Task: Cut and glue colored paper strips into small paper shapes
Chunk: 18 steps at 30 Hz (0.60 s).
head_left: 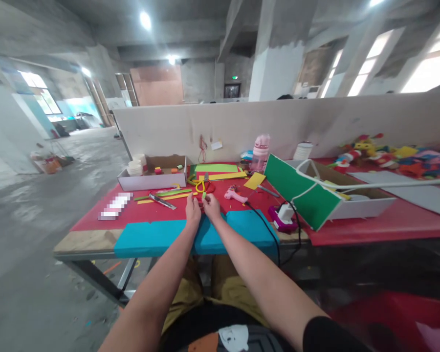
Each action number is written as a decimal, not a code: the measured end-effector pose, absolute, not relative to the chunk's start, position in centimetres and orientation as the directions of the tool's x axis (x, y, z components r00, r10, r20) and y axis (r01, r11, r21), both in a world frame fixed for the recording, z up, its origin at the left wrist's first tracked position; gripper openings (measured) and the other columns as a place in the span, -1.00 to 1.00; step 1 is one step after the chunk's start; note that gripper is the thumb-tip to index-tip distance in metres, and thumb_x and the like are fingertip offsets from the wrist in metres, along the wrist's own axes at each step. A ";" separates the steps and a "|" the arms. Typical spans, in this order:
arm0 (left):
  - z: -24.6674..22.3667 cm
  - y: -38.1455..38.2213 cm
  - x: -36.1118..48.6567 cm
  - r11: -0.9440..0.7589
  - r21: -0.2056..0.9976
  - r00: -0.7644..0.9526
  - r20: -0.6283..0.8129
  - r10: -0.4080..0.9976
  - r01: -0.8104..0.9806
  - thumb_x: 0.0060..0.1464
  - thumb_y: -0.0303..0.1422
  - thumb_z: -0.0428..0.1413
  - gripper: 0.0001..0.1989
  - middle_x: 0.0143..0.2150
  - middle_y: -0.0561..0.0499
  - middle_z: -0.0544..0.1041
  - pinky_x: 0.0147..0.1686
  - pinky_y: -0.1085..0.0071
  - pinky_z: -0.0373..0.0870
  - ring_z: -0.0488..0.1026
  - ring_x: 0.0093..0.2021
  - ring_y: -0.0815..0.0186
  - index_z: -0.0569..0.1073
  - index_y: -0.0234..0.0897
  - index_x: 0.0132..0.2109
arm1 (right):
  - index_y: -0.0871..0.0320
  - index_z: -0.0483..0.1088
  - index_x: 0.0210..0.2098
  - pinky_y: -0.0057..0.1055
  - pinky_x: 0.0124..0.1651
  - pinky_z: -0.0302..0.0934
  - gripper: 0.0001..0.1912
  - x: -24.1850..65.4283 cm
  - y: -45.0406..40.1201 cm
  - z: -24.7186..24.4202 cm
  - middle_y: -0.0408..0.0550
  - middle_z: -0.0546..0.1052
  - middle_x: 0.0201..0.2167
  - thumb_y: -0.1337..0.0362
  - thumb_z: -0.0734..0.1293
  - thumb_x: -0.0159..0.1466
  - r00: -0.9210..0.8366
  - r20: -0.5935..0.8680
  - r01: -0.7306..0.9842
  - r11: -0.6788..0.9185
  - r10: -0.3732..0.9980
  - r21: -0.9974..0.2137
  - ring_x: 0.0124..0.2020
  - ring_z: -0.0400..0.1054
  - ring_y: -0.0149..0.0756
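Observation:
Both my hands are close together over the near middle of the red-covered table. My right hand (212,208) is closed, pinching a small light-green piece (204,195) that looks like foam or card. My left hand (193,211) is just beside it with its fingers drawn together; what it holds, if anything, is too small to make out. Yellow-and-red handled pliers (201,186) lie just beyond my fingertips. To the left rest a utility knife (163,201) and thin green and yellow strips (179,196). A pink glue gun (235,194) lies to the right of my hands.
A blue sheet (146,238) covers the table's front edge. An open box (150,182) stands back left. On the right are a purple power strip (281,219), a green board (300,191), and a white box (370,207). A pink bottle (261,152) stands behind; cables hang over the edge.

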State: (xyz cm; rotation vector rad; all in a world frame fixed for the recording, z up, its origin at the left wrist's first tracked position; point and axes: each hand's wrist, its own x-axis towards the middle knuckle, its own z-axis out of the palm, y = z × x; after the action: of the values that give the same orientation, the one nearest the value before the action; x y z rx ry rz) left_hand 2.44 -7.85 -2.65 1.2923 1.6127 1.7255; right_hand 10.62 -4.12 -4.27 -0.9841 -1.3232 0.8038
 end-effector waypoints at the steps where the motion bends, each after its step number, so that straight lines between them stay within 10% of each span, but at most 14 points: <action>1: -2.6 -7.8 2.4 -0.219 0.939 -0.463 0.324 0.825 0.266 0.19 -0.34 -0.07 -0.61 0.13 -0.16 0.41 0.05 0.30 0.30 0.38 0.07 0.19 0.31 -0.28 0.15 | 0.09 0.30 -0.40 -0.36 -0.25 0.28 -0.80 10.6 -4.1 -4.2 -0.09 0.51 -0.40 0.10 0.29 0.12 0.104 0.380 0.025 0.380 0.919 -0.925 -0.30 0.39 -0.25; 18: -2.9 -6.5 2.5 -0.224 0.925 -0.328 0.118 0.937 -0.306 -0.10 -0.33 0.24 -0.62 -0.44 0.07 0.49 -0.37 0.42 0.40 0.48 -0.45 0.37 0.37 -0.30 -0.10 | 0.15 0.34 -0.40 -0.42 -0.43 0.26 -0.74 10.8 -3.6 -4.1 -0.14 0.48 -0.53 0.07 0.29 0.06 0.094 0.310 -0.157 0.321 0.946 -0.934 -0.50 0.36 -0.32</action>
State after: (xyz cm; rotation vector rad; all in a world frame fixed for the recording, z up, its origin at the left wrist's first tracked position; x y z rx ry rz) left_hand 2.48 -6.50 -2.92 0.9051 1.0659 1.7096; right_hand 10.77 -3.57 -4.14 -0.8821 -1.1719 0.9998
